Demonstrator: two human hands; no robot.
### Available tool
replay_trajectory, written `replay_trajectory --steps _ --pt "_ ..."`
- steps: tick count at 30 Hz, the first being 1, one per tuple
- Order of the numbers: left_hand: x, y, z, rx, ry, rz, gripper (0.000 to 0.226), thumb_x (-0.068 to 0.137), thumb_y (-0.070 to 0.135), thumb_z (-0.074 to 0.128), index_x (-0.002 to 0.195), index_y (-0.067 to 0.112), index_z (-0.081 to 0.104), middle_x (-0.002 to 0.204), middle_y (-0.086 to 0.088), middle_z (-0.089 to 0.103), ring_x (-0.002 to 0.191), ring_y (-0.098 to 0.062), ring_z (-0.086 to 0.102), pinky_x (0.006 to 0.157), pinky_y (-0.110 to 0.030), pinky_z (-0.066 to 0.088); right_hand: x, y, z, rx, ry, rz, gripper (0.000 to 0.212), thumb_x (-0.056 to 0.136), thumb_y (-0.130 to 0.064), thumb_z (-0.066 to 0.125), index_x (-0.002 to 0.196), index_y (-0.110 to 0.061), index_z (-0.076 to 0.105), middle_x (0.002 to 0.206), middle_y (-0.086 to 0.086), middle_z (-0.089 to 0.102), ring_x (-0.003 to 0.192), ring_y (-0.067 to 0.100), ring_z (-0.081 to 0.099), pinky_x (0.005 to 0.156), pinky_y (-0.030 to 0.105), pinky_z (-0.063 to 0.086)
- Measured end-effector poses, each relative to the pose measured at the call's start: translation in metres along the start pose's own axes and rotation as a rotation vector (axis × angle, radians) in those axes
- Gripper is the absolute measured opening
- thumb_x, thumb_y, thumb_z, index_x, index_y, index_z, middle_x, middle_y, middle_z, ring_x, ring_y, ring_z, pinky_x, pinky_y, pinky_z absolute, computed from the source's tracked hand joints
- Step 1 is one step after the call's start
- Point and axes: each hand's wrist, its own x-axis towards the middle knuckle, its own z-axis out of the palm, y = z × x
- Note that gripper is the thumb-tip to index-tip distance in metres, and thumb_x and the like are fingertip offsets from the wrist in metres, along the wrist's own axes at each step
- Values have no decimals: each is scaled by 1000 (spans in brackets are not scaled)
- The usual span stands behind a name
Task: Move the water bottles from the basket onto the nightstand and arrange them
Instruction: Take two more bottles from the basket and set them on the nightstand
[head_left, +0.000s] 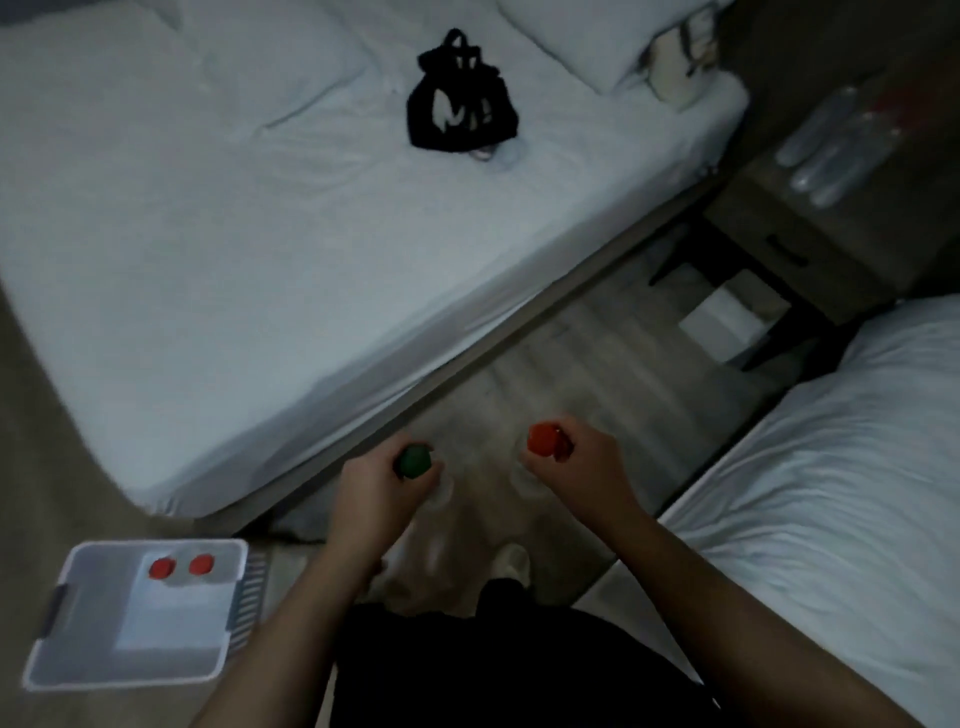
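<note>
My left hand (382, 496) is wrapped around the neck of a clear bottle with a green cap (414, 460), and my right hand (576, 467) grips a second bottle by its red cap (543, 439). Both hang over the wood floor (545, 374), the bottle bodies hard to make out in this dim light. Just below them I see my dark trousers and a light shoe (511, 564).

Down at lower left sits the white basket (78, 660) on the floor, two more red-capped bottles (181, 567) upright against its far wall.

The big bed (208, 249) fills the left, its edge running diagonally right past my left hand, with a black bag (460, 101) lying on the sheet. A second bed (841, 467) closes in on the right, close to my right forearm. Between the two runs a narrow strip of open floor leading up to the nightstand (810, 244) at top right. Several clear bottles (831, 150) already lie on its top, blurred. A white box (727, 317) sits under it.
</note>
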Motion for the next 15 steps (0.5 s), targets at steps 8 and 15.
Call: replay_trajectory --steps 8,15 --pt "51 114 88 -39 -131 166 14 73 31 75 86 29 69 81 12 69 75 2 63 67 -19 48 3 68 -120 84 272 125 19 72 -23 77 87 -28 65 75 -11 63 69 3 58 64 14 43" --pt "108 182 131 -53 -218 302 12 72 24 76 81 29 69 75 11 69 75 4 62 63 -13 45 29 97 -168 178 469 222 22 70 -21 77 88 -28 66 77 -13 66 73 -3 61 63 7 44"
